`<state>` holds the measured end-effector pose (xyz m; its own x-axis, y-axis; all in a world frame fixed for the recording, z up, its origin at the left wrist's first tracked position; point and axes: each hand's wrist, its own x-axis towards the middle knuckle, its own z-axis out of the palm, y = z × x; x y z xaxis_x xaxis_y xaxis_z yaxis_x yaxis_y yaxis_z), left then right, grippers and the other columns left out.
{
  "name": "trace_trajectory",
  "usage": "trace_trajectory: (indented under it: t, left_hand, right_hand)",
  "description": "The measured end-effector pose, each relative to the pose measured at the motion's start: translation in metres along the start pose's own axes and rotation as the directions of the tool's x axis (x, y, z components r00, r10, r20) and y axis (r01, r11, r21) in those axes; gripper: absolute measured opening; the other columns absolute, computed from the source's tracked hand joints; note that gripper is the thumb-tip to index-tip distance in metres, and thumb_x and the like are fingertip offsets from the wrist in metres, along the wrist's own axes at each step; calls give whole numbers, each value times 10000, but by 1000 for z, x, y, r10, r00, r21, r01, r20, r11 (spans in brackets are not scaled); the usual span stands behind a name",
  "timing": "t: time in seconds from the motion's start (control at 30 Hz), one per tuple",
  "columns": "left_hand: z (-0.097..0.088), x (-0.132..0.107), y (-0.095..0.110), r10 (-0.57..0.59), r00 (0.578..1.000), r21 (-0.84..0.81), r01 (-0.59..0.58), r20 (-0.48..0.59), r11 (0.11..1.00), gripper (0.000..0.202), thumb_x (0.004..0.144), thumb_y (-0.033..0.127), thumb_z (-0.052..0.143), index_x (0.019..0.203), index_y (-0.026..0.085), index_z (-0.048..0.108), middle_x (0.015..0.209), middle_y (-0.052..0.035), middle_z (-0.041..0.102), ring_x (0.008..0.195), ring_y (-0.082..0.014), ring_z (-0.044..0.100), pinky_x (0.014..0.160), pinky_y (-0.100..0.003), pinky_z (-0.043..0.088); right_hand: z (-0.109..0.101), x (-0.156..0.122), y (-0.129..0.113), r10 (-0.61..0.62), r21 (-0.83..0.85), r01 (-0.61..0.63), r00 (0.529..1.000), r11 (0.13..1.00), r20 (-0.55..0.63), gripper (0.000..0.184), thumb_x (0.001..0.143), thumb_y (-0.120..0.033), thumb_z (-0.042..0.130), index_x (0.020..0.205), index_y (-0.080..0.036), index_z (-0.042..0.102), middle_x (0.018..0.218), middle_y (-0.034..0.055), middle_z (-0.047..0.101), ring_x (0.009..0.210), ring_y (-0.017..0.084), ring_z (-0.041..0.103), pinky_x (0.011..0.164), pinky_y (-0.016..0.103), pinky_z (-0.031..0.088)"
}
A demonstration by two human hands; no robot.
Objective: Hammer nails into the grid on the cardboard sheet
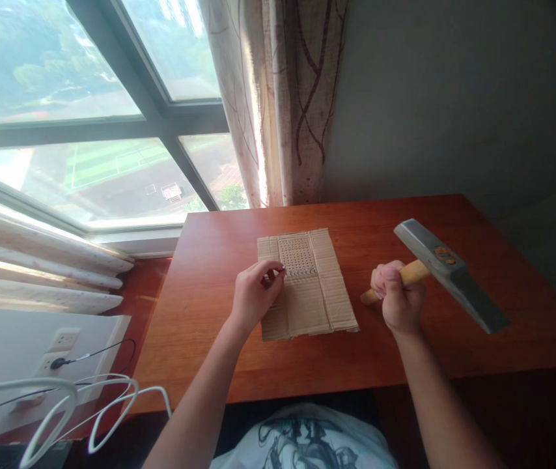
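Observation:
My right hand (pixel 400 296) is wrapped round the wooden handle of a hammer (pixel 446 264), held up above the right side of the table. The hammer's grey metal head has one flat face and one wedge-shaped end. A sheet of corrugated cardboard (pixel 310 306) lies flat on the table, with a grid of small holes in its far part. Along the near edge of that grid runs a row of small shiny metal nail heads (pixel 302 271). At the left end of this row, my left hand (pixel 257 290) pinches a tiny nail (pixel 284 267), mostly hidden by the fingers.
The brown wooden table (pixel 200 293) stands beside a large window (pixel 126 176) and a patterned curtain (pixel 278 98). Looped white cables (pixel 134 391) hang near its left front corner. A wall socket (pixel 64 340) with a black plug sits lower left.

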<state>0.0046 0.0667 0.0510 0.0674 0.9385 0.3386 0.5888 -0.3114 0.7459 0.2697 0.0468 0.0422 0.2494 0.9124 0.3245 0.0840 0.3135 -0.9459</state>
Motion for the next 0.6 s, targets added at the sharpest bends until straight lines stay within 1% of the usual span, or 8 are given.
trace_trajectory:
  t: [0.17,0.3,0.5,0.6]
  left_hand:
    - [0,0,1,3,1000,25,-3,7,1000,75,841,242,614,839,199,676,685,18,647,540,-72,540,553,-179,465]
    - [-1,1,4,22,1000,48,-23,18,999,70,841,220,604,830,205,671,722,9,669,578,-81,570,570,-180,480]
    - [0,2,6,81,995,108,-86,52,990,86,847,188,590,836,209,673,736,6,677,630,-94,605,612,-189,498]
    - [1,1,4,76,995,102,-82,61,991,91,854,197,585,854,214,675,756,3,689,640,-98,617,613,-192,504]
  right_hand:
    - [0,1,1,-1,-36,1,1000,999,-2,431,942,-525,488,654,-243,333,533,-70,281,450,98,303,436,263,253]
    - [0,1,1,-16,-53,16,1000,998,0,430,949,-521,475,653,-243,332,531,-69,285,449,99,305,438,265,258]
    - [1,1,0,-21,-4,21,1000,1000,3,412,951,-480,500,653,-240,348,531,-71,290,449,98,304,439,262,254]
    - [0,1,-1,-7,-24,8,1000,1000,20,429,955,-492,489,643,-239,338,527,-69,298,452,99,310,445,264,260]
